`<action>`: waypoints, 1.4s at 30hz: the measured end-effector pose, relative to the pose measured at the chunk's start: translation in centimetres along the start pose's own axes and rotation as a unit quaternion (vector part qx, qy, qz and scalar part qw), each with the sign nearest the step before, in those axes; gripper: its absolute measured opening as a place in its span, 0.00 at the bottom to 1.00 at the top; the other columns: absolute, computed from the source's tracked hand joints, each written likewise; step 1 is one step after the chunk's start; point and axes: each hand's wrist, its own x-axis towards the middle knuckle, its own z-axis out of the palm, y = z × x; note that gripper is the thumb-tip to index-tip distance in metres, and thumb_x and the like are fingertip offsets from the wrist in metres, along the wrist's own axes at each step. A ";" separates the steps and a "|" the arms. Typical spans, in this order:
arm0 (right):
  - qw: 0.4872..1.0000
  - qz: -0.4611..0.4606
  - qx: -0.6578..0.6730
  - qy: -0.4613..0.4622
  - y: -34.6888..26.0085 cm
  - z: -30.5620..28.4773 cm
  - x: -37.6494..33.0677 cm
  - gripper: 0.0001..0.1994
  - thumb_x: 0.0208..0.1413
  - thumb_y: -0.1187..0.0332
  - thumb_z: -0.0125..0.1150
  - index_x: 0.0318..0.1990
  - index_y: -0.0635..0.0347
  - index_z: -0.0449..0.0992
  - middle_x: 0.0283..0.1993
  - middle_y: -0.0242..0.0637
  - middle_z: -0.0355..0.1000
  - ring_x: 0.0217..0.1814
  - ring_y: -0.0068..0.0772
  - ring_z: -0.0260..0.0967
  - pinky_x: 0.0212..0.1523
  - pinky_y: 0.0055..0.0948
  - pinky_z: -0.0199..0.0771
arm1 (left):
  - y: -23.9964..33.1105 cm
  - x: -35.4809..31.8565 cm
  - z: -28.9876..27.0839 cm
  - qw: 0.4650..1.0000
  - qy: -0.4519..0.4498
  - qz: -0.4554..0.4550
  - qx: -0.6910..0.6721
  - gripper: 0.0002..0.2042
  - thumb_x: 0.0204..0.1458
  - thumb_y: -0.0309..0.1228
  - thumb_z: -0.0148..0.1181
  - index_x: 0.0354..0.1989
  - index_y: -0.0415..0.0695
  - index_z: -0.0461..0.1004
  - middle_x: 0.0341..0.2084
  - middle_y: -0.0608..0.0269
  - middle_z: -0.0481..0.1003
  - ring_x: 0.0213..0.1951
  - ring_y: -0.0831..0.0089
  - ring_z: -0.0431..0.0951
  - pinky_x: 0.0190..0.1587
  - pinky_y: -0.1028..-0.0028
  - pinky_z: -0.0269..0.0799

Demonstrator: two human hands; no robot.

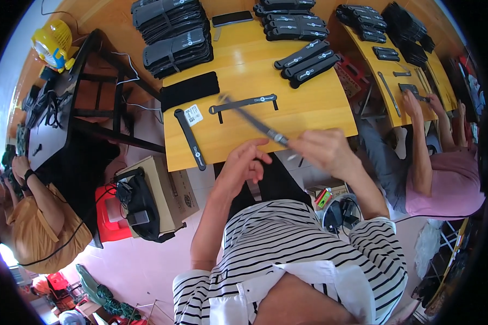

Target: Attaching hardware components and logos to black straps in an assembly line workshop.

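Observation:
My right hand (pixel 326 153) is closed on one end of a black strap (pixel 257 123), which slants up and left over the table edge, blurred by motion. My left hand (pixel 248 167) is just left of it, palm turned inward, with its fingers loosely bent, apart and holding nothing. Ahead of both hands a second black strap (pixel 246 103) lies crosswise on the wooden table (pixel 314 116), with short black strips at each end. Another black strap (pixel 190 140) lies lengthwise at the table's left edge. Beside it are a white printed label (pixel 193 115) and a flat black fabric piece (pixel 190 91).
Banded black stacks (pixel 178 51) stand at the back left, and more strap bundles (pixel 295 26) at the back right. Three bundles (pixel 309 62) lie nearer. A phone-like black slab (pixel 232 19) rests between. Co-workers sit at both sides; a cardboard box (pixel 165 189) stands left below.

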 end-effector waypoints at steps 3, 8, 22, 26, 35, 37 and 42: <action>0.995 -0.019 0.003 -0.094 -0.5 1.0 -0.8 0.11 0.41 0.76 0.59 0.36 0.56 0.75 0.26 0.34 0.68 0.24 0.32 0.69 0.21 0.26 0.68 | -1.7 2.0 -0.4 0.986 -0.008 0.015 -0.167 0.17 0.58 0.40 0.46 0.41 0.38 0.71 0.21 0.66 0.71 0.19 0.82 0.68 0.18 0.83 0.61; 0.932 0.221 0.288 0.015 1.3 4.0 -2.6 0.09 0.46 0.76 0.57 0.37 0.61 0.74 0.28 0.32 0.69 0.25 0.25 0.68 0.24 0.24 0.67 | -2.2 2.6 0.8 0.977 0.100 0.117 -0.145 0.14 0.58 0.35 0.46 0.41 0.36 0.71 0.24 0.66 0.73 0.22 0.83 0.72 0.24 0.84 0.70; 0.737 0.472 0.469 0.122 3.2 8.1 -3.4 0.03 0.47 0.73 0.61 0.27 0.63 0.75 0.20 0.25 0.68 0.20 0.11 0.58 0.20 0.14 0.54 | -2.8 3.4 -2.9 0.943 0.190 0.152 -0.228 0.09 0.53 0.27 0.53 0.41 0.39 0.73 0.29 0.63 0.75 0.28 0.79 0.76 0.31 0.81 0.76; 0.739 0.498 0.436 0.126 5.4 8.4 -2.3 0.04 0.45 0.74 0.64 0.26 0.64 0.75 0.21 0.26 0.68 0.22 0.13 0.61 0.24 0.15 0.59 | -1.3 4.1 -5.7 0.952 0.235 0.137 -0.142 0.08 0.51 0.26 0.55 0.39 0.38 0.73 0.28 0.63 0.75 0.28 0.78 0.76 0.31 0.82 0.76; 0.736 0.513 0.431 0.102 10.6 10.8 1.2 0.04 0.45 0.73 0.62 0.25 0.63 0.73 0.21 0.27 0.68 0.22 0.14 0.59 0.24 0.17 0.57 | 1.3 8.4 -9.2 0.951 0.278 0.119 0.065 0.07 0.49 0.26 0.58 0.35 0.36 0.74 0.22 0.62 0.75 0.23 0.78 0.76 0.26 0.84 0.72; 0.737 0.518 0.425 0.088 11.8 11.3 1.4 0.04 0.46 0.73 0.61 0.24 0.62 0.73 0.21 0.26 0.68 0.21 0.14 0.58 0.23 0.17 0.56 | 1.4 9.0 -9.5 0.953 0.279 0.106 0.056 0.07 0.50 0.26 0.58 0.34 0.36 0.75 0.22 0.62 0.75 0.23 0.79 0.75 0.26 0.84 0.72; 0.759 0.515 0.394 0.064 13.6 13.7 1.0 0.04 0.46 0.72 0.60 0.24 0.61 0.74 0.18 0.27 0.67 0.18 0.14 0.57 0.20 0.19 0.55 | 0.9 10.3 -11.1 0.923 0.317 0.130 0.177 0.06 0.50 0.27 0.58 0.32 0.37 0.75 0.20 0.66 0.73 0.20 0.83 0.71 0.24 0.85 0.70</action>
